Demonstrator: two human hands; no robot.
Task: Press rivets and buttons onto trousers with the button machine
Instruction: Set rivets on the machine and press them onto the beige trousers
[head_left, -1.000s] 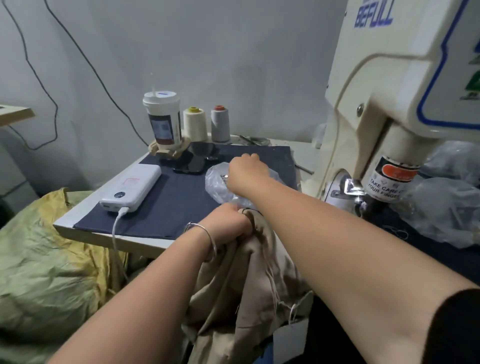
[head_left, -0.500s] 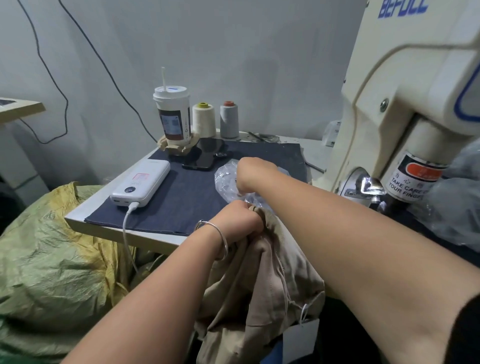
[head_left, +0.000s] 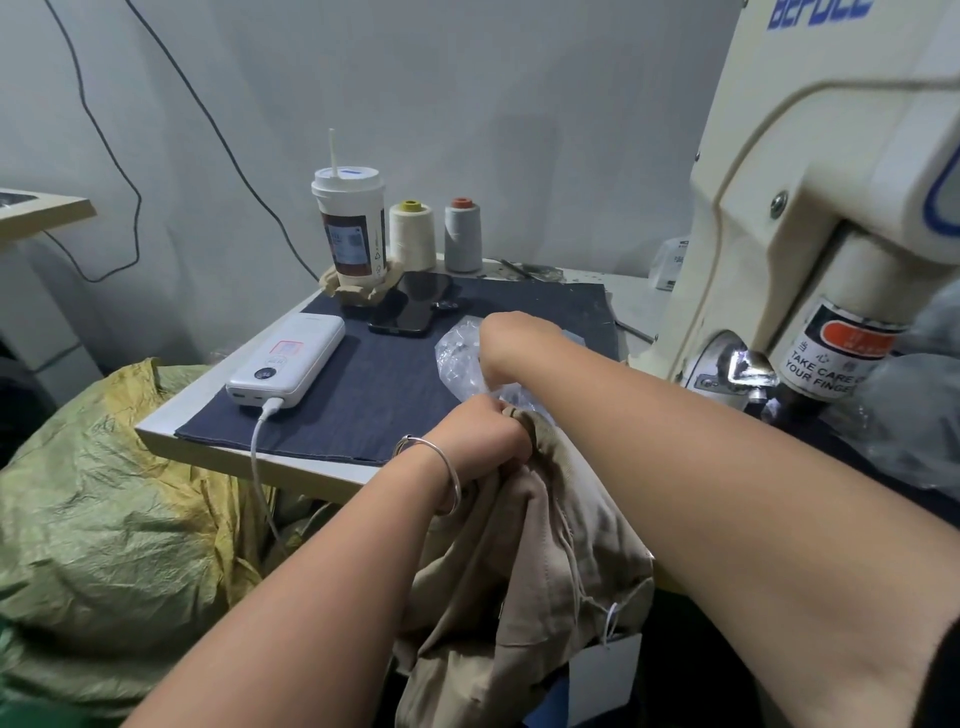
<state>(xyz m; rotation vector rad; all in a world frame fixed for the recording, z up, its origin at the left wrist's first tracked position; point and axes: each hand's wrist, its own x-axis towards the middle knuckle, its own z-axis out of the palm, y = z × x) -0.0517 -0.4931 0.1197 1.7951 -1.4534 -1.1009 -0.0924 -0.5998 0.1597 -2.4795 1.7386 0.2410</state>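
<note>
Beige trousers (head_left: 545, 561) hang bunched off the table's front edge. My left hand (head_left: 483, 431), with a metal bangle on the wrist, grips their top edge in a fist. My right hand (head_left: 511, 338) reaches forward and dips into a clear plastic bag (head_left: 457, 358) of small parts that lies on the dark cloth (head_left: 363, 395). Its fingers are hidden inside the bag. The cream button machine (head_left: 810, 182) stands at the right, and its press head (head_left: 831, 353) carries a finger-warning label.
On the cloth lie a white power bank (head_left: 288, 364) with a cable and a black phone (head_left: 410, 309). A lidded cup (head_left: 350, 228) and two thread cones (head_left: 413, 234) stand behind. A green-yellow sack (head_left: 104, 509) fills the left, and more clear plastic (head_left: 904, 415) lies far right.
My view has shifted a little left and down. My right hand stays in the bag, bent further down into it. My left hand keeps its grip on the trousers.
</note>
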